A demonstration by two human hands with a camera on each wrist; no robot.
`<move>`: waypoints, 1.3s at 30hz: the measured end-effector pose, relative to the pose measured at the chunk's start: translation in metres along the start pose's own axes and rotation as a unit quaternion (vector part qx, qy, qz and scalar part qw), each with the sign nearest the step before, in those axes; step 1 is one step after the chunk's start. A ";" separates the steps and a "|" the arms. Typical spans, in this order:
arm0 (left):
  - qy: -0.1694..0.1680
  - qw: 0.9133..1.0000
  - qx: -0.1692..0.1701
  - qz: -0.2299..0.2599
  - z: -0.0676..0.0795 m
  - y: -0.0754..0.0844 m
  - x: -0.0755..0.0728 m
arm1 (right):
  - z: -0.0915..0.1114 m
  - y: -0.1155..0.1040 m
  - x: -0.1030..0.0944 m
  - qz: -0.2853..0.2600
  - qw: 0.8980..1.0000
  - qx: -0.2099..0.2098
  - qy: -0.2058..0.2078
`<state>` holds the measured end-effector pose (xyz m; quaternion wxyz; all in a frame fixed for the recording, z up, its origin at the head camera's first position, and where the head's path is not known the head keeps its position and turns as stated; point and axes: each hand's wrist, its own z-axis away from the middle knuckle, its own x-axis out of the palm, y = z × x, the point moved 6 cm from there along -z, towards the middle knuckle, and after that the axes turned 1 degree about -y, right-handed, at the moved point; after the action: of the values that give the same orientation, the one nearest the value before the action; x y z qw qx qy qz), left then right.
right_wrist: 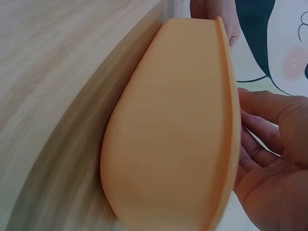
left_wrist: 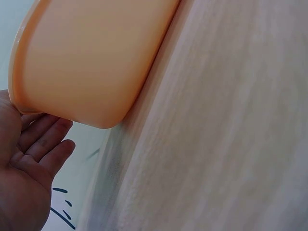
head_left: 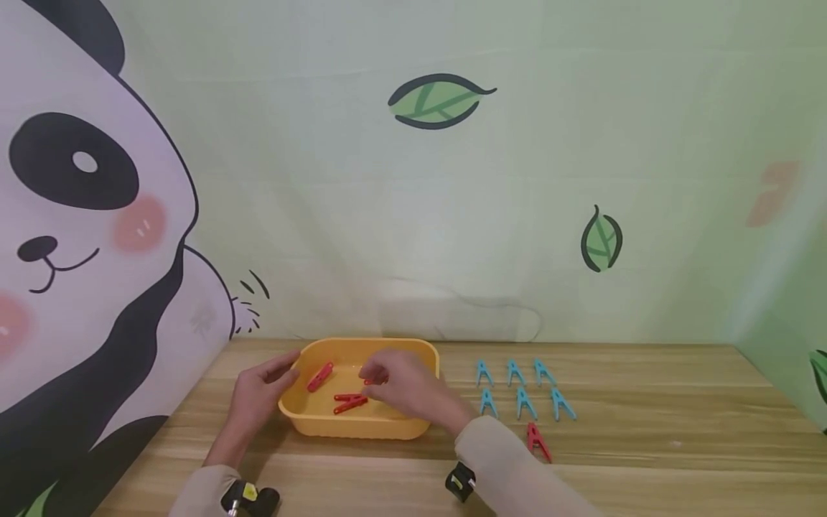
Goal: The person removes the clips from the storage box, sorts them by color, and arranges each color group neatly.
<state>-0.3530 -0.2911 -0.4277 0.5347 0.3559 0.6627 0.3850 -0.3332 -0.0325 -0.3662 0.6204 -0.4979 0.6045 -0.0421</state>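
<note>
A yellow plastic basin [head_left: 362, 429] sits on the table. Inside lie red clothespins, one red clothespin [head_left: 320, 376] at the left and another [head_left: 351, 403] near the middle. My left hand [head_left: 255, 395] holds the basin's left rim, its fingers [left_wrist: 45, 137] against the outer wall under the rim. Over the basin's right half, my right hand [head_left: 407, 380] has its thumb and fingers bent together, with a bit of red clothespin [head_left: 367, 382] showing at the fingertips. In the right wrist view, the basin's wall [right_wrist: 168, 125] hides those fingertips.
To the basin's right, several blue clothespins [head_left: 522, 402] stand in two rows. One red clothespin [head_left: 538, 441] lies in front of them, near my right sleeve [head_left: 510, 459]. Behind the wooden table [head_left: 646, 438] hangs a backdrop with a panda [head_left: 84, 287] and leaves.
</note>
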 end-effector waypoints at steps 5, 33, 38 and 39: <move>0.001 1.000 -0.003 -0.002 0.001 0.000 0.000 | -0.009 0.002 0.009 0.002 1.000 -0.002 -0.003; 0.005 1.000 0.000 -0.012 -0.001 0.002 -0.001 | -0.037 0.017 0.041 0.011 0.999 0.029 -0.045; 0.006 1.000 0.002 -0.012 0.000 0.003 0.000 | -0.039 0.022 0.045 0.044 0.997 0.038 -0.055; 0.006 1.000 0.002 -0.012 0.000 0.003 0.000 | -0.040 0.023 0.046 0.052 0.996 0.037 -0.058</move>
<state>-0.3523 -0.2903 -0.4251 0.5349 0.3465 0.6710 0.3789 -0.3651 -0.0734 -0.4048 0.6739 -0.4441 0.5905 -0.0038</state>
